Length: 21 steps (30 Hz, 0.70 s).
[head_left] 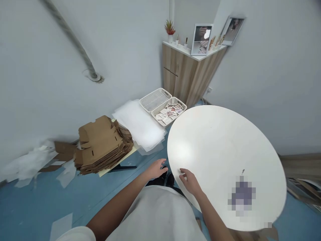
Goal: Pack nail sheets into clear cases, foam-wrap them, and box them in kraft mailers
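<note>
My left hand (157, 168) hangs in the air between the low stand and the round white table (213, 140), its fingers apart and nothing in them. Over the near left edge of that table is my right hand (189, 180), also with parted fingers and holding nothing. Left of my hands lies a stack of flat brown cardboard boxes (100, 142). Beside it are white sheets (141, 124), nearest to my left hand. Two white baskets stand behind them; the right basket (184, 106) holds many small printed cards (170, 113).
A wood-grain corner cabinet (185, 70) bears picture frames, a small plant (170, 28) and little bottles. White scraps (30, 164) and cardboard lie on the blue floor at left. A blurred-out object (242, 197) is on the table's right part.
</note>
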Available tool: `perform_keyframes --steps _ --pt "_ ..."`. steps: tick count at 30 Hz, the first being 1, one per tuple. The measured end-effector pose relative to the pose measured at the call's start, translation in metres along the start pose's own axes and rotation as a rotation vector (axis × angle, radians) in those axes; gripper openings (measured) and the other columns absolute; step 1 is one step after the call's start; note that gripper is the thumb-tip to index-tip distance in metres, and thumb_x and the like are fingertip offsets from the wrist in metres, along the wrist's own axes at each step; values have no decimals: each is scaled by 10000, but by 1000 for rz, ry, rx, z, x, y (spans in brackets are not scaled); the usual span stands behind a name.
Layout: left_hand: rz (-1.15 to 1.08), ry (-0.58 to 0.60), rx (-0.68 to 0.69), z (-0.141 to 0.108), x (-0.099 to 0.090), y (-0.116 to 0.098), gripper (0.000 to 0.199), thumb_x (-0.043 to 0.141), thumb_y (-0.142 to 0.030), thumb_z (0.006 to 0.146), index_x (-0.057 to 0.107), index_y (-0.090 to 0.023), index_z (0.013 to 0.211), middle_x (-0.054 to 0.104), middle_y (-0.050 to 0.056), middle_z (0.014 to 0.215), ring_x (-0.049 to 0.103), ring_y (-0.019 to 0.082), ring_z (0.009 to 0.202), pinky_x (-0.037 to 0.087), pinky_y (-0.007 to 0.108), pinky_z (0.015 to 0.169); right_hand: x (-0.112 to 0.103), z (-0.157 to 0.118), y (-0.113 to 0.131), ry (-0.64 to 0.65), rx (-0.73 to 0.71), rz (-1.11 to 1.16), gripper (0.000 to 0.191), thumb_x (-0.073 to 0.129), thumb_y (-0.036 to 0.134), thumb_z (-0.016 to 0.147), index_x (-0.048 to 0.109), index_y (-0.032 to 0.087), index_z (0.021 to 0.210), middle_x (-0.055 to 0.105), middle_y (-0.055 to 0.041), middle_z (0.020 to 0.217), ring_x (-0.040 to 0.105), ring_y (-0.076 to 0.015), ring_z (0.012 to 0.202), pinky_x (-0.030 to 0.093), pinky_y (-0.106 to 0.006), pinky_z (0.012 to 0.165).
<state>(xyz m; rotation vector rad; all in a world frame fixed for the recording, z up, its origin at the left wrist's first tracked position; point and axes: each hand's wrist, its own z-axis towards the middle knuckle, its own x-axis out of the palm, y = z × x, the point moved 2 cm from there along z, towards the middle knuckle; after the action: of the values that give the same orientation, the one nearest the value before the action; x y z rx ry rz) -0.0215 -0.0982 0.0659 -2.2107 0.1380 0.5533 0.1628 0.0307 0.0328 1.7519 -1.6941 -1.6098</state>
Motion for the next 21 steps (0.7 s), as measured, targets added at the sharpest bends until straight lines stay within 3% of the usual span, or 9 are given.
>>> perform_keyframes --steps 6,12,16,21 --pt "-3 82 -146 -12 -12 19 677 531 -550 683 402 -209 1253 451 118 1294 495 275 1099 412 333 827 -10 24 4 47 131 117 445 512 389 745 510 242 1166 573 -67 1142 599 -195 894 461 -336 783" --pt "-34 1 -42 -1 -36 14 680 536 -560 679 418 -207 1249 422 118 1322 480 291 1121 407 342 834 -5 40 27 158 118 107 452 529 409 735 518 241 1155 579 -68 1130 600 -190 887 457 -334 788" --pt "-12 -13 27 11 -64 21 689 552 -555 670 425 -199 1246 442 120 1305 485 296 1114 414 341 825 5 63 63 169 80 162 464 518 409 744 502 215 1165 556 -82 1156 589 -187 918 457 -327 801" --pt "52 -129 161 30 -108 33 603 562 -464 686 462 -180 1208 540 118 1192 543 282 1015 424 344 806 26 100 120 131 12 280 475 525 418 741 498 192 1158 551 -90 1158 580 -181 923 468 -324 795"
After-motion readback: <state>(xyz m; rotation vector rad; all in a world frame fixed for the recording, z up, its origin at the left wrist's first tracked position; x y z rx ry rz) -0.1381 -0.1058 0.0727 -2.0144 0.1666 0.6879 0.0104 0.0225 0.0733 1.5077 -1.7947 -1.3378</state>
